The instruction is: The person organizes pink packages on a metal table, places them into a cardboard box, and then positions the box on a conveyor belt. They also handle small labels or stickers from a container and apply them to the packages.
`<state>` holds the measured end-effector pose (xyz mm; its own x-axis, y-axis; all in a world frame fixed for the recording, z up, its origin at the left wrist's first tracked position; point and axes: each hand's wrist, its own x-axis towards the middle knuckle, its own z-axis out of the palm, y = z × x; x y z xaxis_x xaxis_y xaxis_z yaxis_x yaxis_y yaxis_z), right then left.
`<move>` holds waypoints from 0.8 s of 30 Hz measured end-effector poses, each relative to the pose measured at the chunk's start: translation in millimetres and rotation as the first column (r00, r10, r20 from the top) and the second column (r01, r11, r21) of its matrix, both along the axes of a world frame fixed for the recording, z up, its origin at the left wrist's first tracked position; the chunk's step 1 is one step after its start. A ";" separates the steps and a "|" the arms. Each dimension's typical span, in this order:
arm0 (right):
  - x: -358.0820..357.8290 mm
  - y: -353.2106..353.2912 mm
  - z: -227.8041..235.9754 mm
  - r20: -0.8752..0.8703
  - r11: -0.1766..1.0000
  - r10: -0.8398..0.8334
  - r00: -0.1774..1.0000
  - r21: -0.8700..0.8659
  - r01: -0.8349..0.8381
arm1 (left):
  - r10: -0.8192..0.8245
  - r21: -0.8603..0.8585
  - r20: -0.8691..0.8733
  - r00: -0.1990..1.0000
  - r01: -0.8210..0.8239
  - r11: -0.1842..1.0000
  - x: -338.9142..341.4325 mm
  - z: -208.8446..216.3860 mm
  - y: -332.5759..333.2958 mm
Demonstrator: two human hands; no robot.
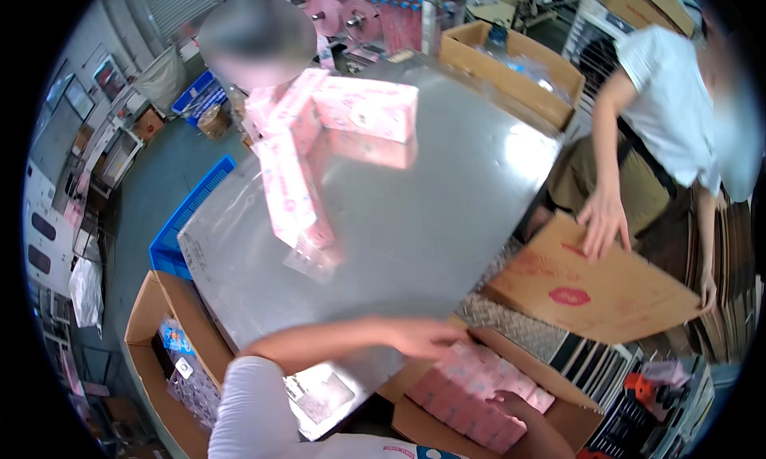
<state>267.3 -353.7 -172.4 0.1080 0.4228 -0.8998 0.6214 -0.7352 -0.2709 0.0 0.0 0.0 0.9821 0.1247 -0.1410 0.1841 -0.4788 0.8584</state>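
Observation:
Below the table's near right corner stands an open carton [578, 423] holding several rows of pink printed packs [467, 391]. My left hand [431, 339] reaches across to the packs' far edge, its fingers stretched out and slightly blurred. Over the near right part of the packs lies my right hand [515, 407], fingers extended and touching them; its underside is hidden. On the metal table [431, 219] lie more long pink-wrapped packs [291, 191], some end to end and one [367, 108] angled to the right.
Across the table stands a person [259, 44] behind the packs. At right another person [670, 108] holds a flattened carton [594, 287] beside stacked cardboard [730, 275]. A carton with clear plastic [187, 379] stands at lower left, near a blue crate [187, 219]. Another carton [511, 64] is at the far right.

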 end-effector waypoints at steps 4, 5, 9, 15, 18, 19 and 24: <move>-27.7 156.8 124.2 -0.367 0.952 0.274 0.889 0.237 -0.196 | 0.592 0.250 0.131 0.795 -0.604 0.757 -58.9 69.5 164.7; -53.8 227.9 147.1 -0.443 0.893 0.392 0.806 0.394 -0.218 | 0.583 0.476 0.390 0.712 -0.698 0.534 -103.7 72.0 239.0; -122.0 435.7 262.0 -0.094 0.634 0.565 0.820 0.685 -0.358 | 0.939 0.902 0.152 0.310 -0.431 -0.004 -195.8 92.1 338.6; -104.8 684.3 230.1 0.917 -0.085 -0.137 0.375 0.367 -0.926 | 0.940 0.654 -0.012 0.340 -0.708 0.264 -266.5 35.9 433.2; -121.2 716.2 227.2 0.792 0.580 0.093 0.603 0.449 -0.680 | 0.921 0.664 0.100 0.377 -0.715 0.220 -264.4 33.2 448.0; -130.7 722.7 227.0 0.711 0.644 0.038 0.702 0.519 -0.561 | 0.921 0.671 0.097 0.377 -0.708 0.219 -267.9 27.5 454.6; -127.6 742.8 199.3 0.637 0.679 -0.223 0.737 0.644 -0.351 | 0.820 0.395 -0.064 0.569 -0.740 0.544 -153.7 33.3 459.1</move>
<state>139.8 389.1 26.9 0.4500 0.8922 -0.0388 0.8728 -0.4486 -0.1922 -153.7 459.1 33.3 0.4161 0.8981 -0.1423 0.7670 -0.2626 0.5855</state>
